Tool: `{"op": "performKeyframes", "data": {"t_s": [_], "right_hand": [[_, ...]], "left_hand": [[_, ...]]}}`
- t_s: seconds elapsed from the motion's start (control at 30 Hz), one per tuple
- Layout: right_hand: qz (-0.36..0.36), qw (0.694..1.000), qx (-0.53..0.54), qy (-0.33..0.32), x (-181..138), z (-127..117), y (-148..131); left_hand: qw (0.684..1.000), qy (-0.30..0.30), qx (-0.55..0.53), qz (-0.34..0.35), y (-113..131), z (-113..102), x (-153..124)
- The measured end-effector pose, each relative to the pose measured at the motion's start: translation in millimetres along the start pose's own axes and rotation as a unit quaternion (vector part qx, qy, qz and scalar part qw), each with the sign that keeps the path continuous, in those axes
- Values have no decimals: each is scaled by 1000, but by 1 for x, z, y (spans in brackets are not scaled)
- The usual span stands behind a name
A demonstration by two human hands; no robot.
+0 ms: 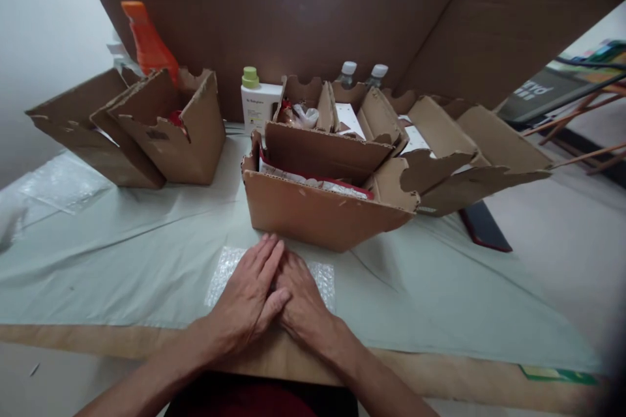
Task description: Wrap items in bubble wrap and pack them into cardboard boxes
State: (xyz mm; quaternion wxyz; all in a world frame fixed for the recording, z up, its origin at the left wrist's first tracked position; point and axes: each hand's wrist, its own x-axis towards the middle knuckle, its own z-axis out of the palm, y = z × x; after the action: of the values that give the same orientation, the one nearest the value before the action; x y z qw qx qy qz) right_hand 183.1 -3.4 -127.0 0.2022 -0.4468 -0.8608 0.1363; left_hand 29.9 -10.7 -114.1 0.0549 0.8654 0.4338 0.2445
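Observation:
Both of my hands lie flat on a sheet of bubble wrap (323, 277) spread over the pale cloth near the table's front edge. My left hand (249, 293) has its fingers stretched out together and rests partly over my right hand (300, 300), which is also flat, fingers pointing away from me. Neither hand holds anything. Just beyond my fingertips stands an open cardboard box (317, 212) with packets inside it.
More torn cardboard boxes (161, 130) stand at the back left and right. An orange spray bottle (149, 42), a white bottle with a green cap (257, 101) and two capped bottles (362, 73) stand behind them. A dark flat object (484, 228) lies at the right.

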Motion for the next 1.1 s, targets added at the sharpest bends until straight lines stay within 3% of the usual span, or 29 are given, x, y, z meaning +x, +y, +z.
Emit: {"op": "performKeyframes", "data": {"t_s": [0.1,0.2,0.43,0.53,0.67,0.83,0.97,1.1], "right_hand": [[0,998,-66,-21,-10,8,13],[17,994,-102,-27,-29,-2,29],[75,979,-191,3,-77,-37,74],[118,970,-210,37,-99,-51,86],[128,969,-188,93,-110,-64,84],[103,977,-155,107,-81,-49,68],[97,978,-115,142,-62,-36,66],[142,976,9,166,-72,-42,52]], "left_hand": [[997,-41,64,15,-13,15,-14],[994,-43,99,16,-21,18,-25],[986,-84,107,-96,-47,-13,-50],[985,-67,91,-134,-58,-30,-66],[983,-7,81,-163,-67,-43,-68],[984,-12,64,-163,-73,-26,-40],[982,4,-14,-189,-63,-18,-29],[961,43,-121,-245,-44,-31,-39]]}}
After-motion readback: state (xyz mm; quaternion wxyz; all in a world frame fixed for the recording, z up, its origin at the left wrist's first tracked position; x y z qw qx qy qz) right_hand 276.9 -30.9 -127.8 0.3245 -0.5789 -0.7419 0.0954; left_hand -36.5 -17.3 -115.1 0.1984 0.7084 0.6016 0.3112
